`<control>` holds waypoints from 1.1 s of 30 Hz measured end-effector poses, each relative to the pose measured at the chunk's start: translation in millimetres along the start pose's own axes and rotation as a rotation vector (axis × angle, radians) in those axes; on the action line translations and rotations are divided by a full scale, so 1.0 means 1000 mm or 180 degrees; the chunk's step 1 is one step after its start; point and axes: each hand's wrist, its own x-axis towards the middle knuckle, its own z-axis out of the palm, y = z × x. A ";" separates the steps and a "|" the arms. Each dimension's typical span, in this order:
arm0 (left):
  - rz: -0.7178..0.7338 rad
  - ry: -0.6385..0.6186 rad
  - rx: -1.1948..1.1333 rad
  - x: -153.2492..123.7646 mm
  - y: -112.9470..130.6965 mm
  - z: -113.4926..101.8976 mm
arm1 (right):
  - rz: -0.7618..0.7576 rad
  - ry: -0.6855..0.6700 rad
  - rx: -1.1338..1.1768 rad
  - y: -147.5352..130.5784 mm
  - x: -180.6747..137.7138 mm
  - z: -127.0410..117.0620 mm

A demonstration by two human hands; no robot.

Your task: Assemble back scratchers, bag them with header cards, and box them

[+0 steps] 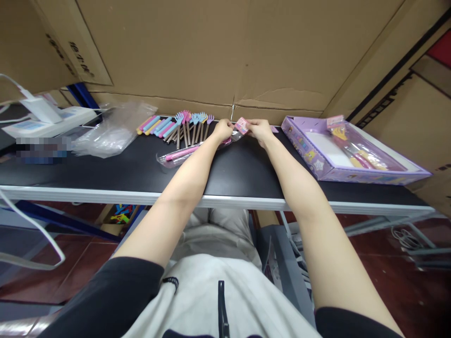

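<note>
My left hand (223, 130) is closed on the upper end of a clear plastic bag (172, 162). Inside that bag lies a pink-handled back scratcher (181, 152), partly hidden by my left forearm. My right hand (260, 131) pinches a small pink printed card (242, 125) at the bag's end, close beside my left hand. Left of my hands lie several loose claw-shaped scratcher heads on metal rods (186, 129), in pink, blue, yellow and purple. Farther left is a row of coloured handles (157, 126).
At right stands a purple open box (317, 169) with bagged back scratchers (359, 150) in it. Clear plastic bags (112, 129) and a white power strip (52, 123) lie at left. A cardboard wall (225, 56) closes off the back of the black table (243, 173).
</note>
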 end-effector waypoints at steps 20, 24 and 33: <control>-0.0225 0.0223 -0.1543 -0.004 0.004 0.000 | 0.0098 0.0179 -0.0090 -0.019 -0.017 0.002; -0.0248 0.0216 -0.1558 -0.007 0.007 -0.001 | 0.0248 0.0080 0.0120 -0.029 -0.027 0.004; -0.0197 0.0216 -0.1579 -0.006 0.008 0.000 | 0.0532 0.0115 0.0040 -0.036 -0.034 0.006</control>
